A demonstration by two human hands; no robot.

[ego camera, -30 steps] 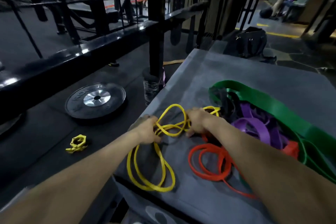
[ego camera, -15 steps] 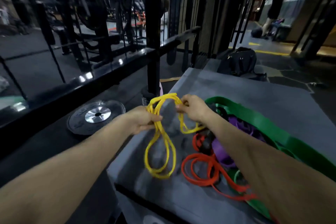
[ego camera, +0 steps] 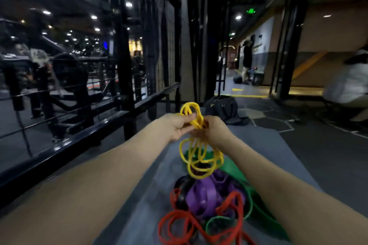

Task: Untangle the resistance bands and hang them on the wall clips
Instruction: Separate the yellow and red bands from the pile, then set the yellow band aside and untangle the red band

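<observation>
Both hands hold the yellow band (ego camera: 200,157) up in the air above the pile of bands (ego camera: 207,203), which lies on the grey table (ego camera: 139,211). The left hand (ego camera: 177,125) has its fingers (ego camera: 188,118) curled round several yellow strands, thumb on top. The right hand (ego camera: 214,131) is closed on the same bunch just beside it, the two hands nearly touching. A short loop sticks up above the hands; the rest hangs below in several crossing loops that reach down near the pile but seem clear of it.

The step in hand looks like freeing this one band from its own twists. To do it well, keep one hand fixed on a single strand and let the other slide along that strand, letting the loops drop open under their own weight. Pulling the hands apart hard would likely tighten any crossing. Keep the hanging loops high above the pile, so they do not catch the red band (ego camera: 185,223), the purple band (ego camera: 203,195) or the green band (ego camera: 233,167) again.

No wall clips show in this view, so hanging looks some way off, and most of the task remains.
</observation>
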